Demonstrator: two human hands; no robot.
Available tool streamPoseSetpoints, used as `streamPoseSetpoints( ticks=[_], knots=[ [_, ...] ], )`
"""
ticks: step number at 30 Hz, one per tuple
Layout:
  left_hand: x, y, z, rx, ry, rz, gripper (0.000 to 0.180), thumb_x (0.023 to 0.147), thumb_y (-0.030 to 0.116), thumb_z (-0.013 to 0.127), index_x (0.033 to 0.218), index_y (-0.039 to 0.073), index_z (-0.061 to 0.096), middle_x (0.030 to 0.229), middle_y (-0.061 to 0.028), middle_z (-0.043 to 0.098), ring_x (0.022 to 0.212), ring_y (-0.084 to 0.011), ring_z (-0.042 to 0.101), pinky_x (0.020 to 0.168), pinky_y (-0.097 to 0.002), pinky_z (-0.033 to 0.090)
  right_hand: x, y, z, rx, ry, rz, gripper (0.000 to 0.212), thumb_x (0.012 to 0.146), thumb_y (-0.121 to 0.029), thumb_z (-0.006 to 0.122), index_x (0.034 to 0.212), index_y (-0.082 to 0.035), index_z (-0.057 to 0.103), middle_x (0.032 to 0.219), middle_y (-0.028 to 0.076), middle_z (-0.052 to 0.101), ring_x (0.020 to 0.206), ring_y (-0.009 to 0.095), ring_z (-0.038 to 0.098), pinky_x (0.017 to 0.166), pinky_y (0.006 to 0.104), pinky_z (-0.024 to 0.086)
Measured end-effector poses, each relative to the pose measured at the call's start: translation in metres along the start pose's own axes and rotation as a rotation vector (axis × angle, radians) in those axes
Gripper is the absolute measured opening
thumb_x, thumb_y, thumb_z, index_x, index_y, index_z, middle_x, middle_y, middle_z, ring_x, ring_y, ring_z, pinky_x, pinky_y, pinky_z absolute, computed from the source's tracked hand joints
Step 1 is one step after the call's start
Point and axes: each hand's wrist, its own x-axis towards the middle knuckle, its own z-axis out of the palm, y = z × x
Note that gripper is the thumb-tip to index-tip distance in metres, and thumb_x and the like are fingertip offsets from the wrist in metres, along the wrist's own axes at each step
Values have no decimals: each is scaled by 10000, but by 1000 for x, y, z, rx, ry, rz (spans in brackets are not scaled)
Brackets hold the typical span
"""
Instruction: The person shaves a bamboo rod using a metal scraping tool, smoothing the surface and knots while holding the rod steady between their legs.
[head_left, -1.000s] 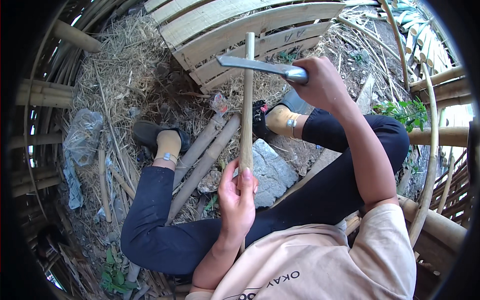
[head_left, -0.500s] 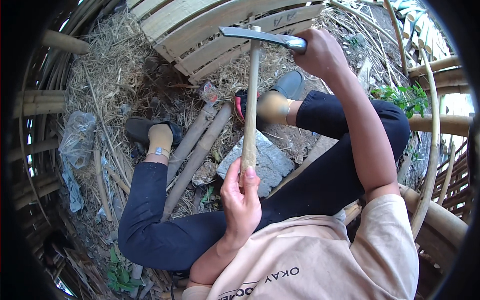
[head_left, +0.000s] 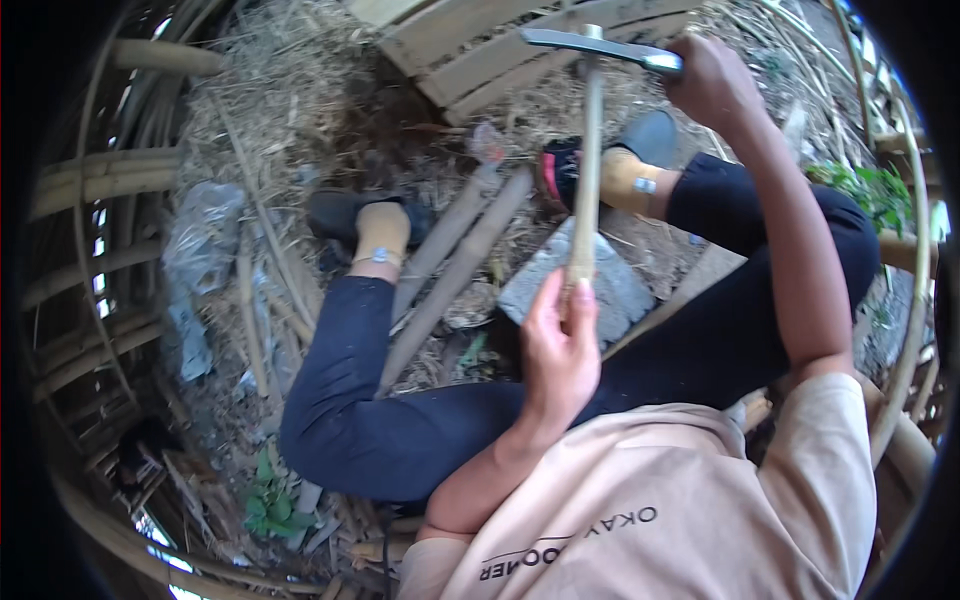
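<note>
A hammer (head_left: pixel 588 165) with a pale wooden handle and a long, flat-bladed metal head is held upright in front of my body. My left hand (head_left: pixel 562 345) is closed round the lower end of the handle, thumb against the wood. Up at the far end, my right hand (head_left: pixel 712 85) grips the right end of the metal head, its fingers wrapped round it. The blade points left, and a short stub of handle sticks out beyond the head. Below and behind the handle lies a grey stone block (head_left: pixel 625 290) on the ground, between my legs.
Two bamboo poles (head_left: pixel 455 265) lie left of the stone. Beyond my feet is a slatted wooden panel (head_left: pixel 500 60). Straw, sticks and a clear plastic bag (head_left: pixel 205 225) cover the left ground. Bamboo fencing (head_left: pixel 95 190) stands at both sides; a leafy plant (head_left: pixel 865 190) grows at right.
The whole view has shifted, so the scene sits further right and slightly higher. Both hands keep the same hold on the hammer.
</note>
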Motion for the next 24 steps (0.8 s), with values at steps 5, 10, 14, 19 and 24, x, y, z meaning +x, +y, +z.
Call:
streamPoseSetpoints(
  ticks=[5, 10, 14, 19, 24],
  knots=[
    [-7, 3, -5, 8, 60, 56, 297, 1083, 250, 514, 1212, -2, 605, 725, 47, 464, 643, -23, 365, 567, -212, 288, 8, -16, 4, -20, 72, 0, 320, 752, -178, 712, 1060, -119, 773, 980, 214, 722, 938, 392, 694, 879, 469, 551],
    [-11, 3, -8, -21, 68, 59, 299, 1087, 257, 504, 1192, -7, 599, 722, 50, 443, 655, -29, 354, 584, -217, 278, 13, -21, 8, -24, 80, -19, 306, 755, -180, 706, 1048, -134, 781, 937, 196, 730, 908, 381, 701, 869, 461, 557],
    [-13, -1, -11, -85, 49, 57, 298, 1089, 265, 500, 1199, 4, 595, 718, 54, 440, 653, -19, 348, 573, -208, 273, 17, -20, 13, -24, 103, -39, 300, 754, -174, 702, 1040, -143, 785, 906, 192, 730, 891, 377, 705, 855, 458, 562],
    [-11, -2, -15, -95, 46, 15, 307, 1092, 271, 496, 1214, 5, 589, 720, 56, 448, 617, -4, 337, 532, -193, 251, 18, -30, 5, -47, 43, -46, 284, 764, -163, 686, 1028, -138, 787, 915, 202, 729, 874, 384, 710, 846, 460, 565],
    [-34, -6, -11, 82, -4, 165, 288, 1079, 240, 522, 1176, -18, 604, 733, 45, 480, 614, -10, 379, 545, -194, 300, 36, 5, 2, -120, 92, 186, 225, 849, -218, 672, 991, -68, 763, 920, 228, 739, 886, 386, 738, 823, 473, 584]
  ],
)
